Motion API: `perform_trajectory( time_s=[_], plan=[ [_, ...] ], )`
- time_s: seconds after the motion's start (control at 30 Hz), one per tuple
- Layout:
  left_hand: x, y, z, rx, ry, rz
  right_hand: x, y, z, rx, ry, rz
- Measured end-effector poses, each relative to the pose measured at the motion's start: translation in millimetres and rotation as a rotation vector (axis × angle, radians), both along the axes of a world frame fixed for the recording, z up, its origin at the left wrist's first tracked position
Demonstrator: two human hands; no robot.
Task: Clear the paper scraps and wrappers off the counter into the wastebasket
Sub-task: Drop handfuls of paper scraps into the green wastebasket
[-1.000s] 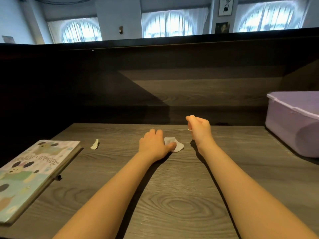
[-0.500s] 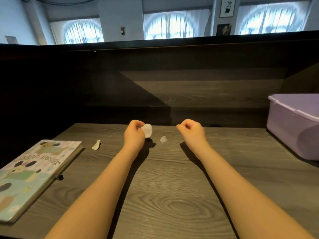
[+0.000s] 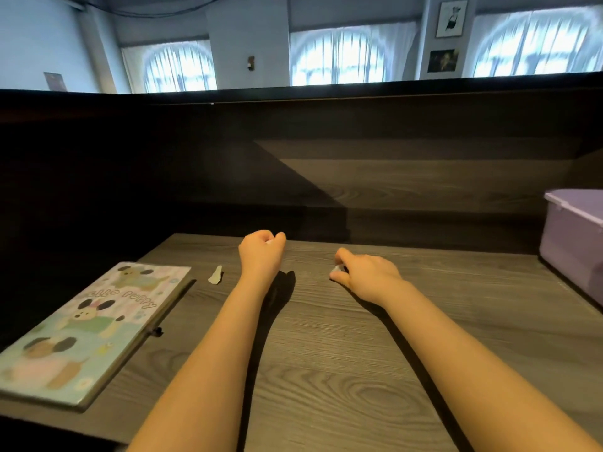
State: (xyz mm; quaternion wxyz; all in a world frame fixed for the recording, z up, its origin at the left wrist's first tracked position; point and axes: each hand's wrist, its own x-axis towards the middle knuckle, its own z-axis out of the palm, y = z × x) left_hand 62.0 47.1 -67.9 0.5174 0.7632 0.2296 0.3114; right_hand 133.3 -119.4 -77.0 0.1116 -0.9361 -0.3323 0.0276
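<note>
My left hand (image 3: 261, 252) is raised a little above the wooden counter (image 3: 326, 370), fingers curled round a white paper scrap that barely shows inside the fist. My right hand (image 3: 365, 272) is down on the counter, pinching a small white paper scrap (image 3: 335, 273) at its fingertips. A third white scrap (image 3: 215, 275) lies loose on the counter left of my left hand. A lilac plastic bin (image 3: 574, 249) stands at the right edge of the counter.
A pastel picture book (image 3: 81, 331) with puppy drawings lies flat at the left front of the counter. A dark wooden back panel (image 3: 326, 177) rises behind the counter.
My left hand closed fully round its scrap, which showed before. My right hand dropped to the counter and pinched the small scrap that lay between the hands.
</note>
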Motion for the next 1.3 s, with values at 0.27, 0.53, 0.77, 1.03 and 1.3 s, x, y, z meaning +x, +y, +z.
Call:
perform_trajectory(
  time_s=[0.27,0.53,0.77,1.03,1.3],
  plan=[
    [-7,6,5,0.017,0.021,0.044,-17,31,2,0.041,-0.024,-0.119],
    [-37,66,20,0.648,0.886,0.256,-53,82,-7,0.76,0.323,-0.164],
    [-39,69,-11,0.954,0.962,0.242,-61,76,-12,0.882,0.411,-0.068],
    [-50,58,-12,0.745,0.589,0.154,-62,75,-9,0.934,0.399,-0.071],
    [-101,41,7,0.188,-0.001,0.147,-90,79,16,0.986,0.346,0.012]
  ],
)
